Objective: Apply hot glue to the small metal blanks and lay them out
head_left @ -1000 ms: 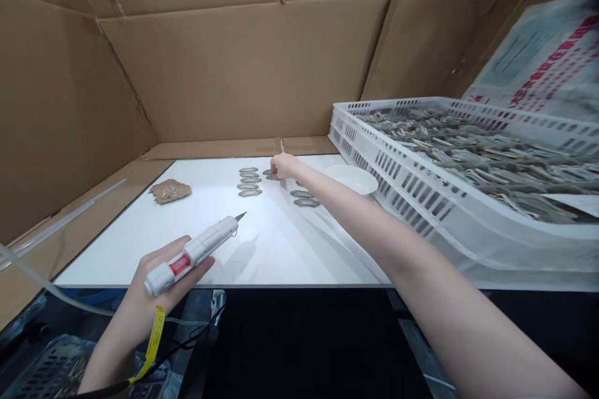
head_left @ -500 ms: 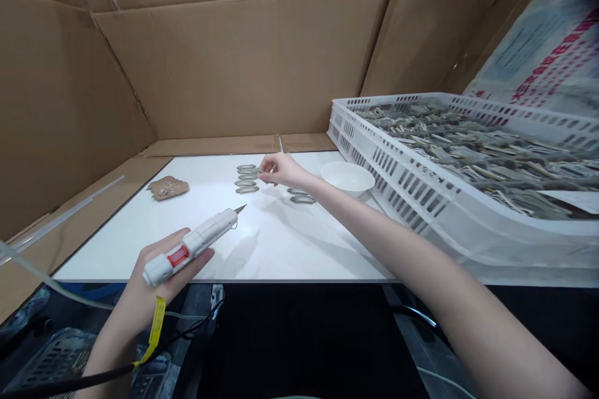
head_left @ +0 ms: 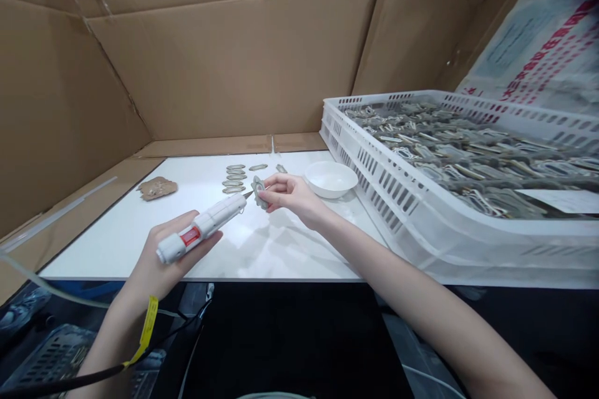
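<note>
Status: one piece in hand, mid-work by the look of it. Right hand [head_left: 297,196] pinches a small grey piece [head_left: 257,186] between thumb and fingers, held up off the white board [head_left: 121,243], roughly mid-board. Left hand [head_left: 152,262] is wrapped around a white tool [head_left: 208,224] with a red window, dark pointed tip aimed right at the near side of that piece. Tip is touching or just beside it; can't tell which. Any change made to the held piece is too small to make out. Others on the board: a short column of five similar pieces [head_left: 233,189] lying flat, stacked away from the viewer, plus one loose piece [head_left: 258,167] to the right of the column's far end and another one [head_left: 281,168] farther right, just beyond the right hand. No visible mark separates worked from unworked, so a done count would be a guess. Likely only a small share of the lot: the white crate [head_left: 472,246] on the right holds many rows of similar-looking pieces, and whether those are finished or waiting doesn't show. White bowl [head_left: 331,182] sits between right forearm and crate. Brown scrap [head_left: 158,188] lies at far left of the board, well apart from both hands.
</note>
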A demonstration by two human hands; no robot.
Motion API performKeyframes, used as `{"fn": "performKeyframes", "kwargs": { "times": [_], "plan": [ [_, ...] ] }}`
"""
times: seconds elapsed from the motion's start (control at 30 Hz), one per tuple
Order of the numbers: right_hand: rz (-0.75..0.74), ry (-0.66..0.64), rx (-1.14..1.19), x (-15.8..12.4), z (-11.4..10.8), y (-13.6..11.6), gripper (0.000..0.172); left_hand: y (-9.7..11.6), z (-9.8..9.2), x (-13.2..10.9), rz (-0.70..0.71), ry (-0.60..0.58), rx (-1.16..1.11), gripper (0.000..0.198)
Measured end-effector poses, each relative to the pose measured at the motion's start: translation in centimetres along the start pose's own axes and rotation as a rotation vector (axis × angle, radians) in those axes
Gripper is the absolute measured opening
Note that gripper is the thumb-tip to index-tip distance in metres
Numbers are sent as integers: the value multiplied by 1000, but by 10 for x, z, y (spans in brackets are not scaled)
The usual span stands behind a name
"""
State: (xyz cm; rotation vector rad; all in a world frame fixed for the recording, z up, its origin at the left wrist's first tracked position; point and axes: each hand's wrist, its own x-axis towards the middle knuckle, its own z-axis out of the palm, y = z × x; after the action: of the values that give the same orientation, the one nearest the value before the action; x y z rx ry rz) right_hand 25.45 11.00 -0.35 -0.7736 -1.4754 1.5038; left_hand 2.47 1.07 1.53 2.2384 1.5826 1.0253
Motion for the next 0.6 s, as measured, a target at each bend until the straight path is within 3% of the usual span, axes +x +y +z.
{"fn": "performKeyframes", "kwargs": {
  "times": [0.6],
  "plan": [
    [-47,-8,102,-3,3,2,34,3,5,5,138,37,103,28]
  ]
}}
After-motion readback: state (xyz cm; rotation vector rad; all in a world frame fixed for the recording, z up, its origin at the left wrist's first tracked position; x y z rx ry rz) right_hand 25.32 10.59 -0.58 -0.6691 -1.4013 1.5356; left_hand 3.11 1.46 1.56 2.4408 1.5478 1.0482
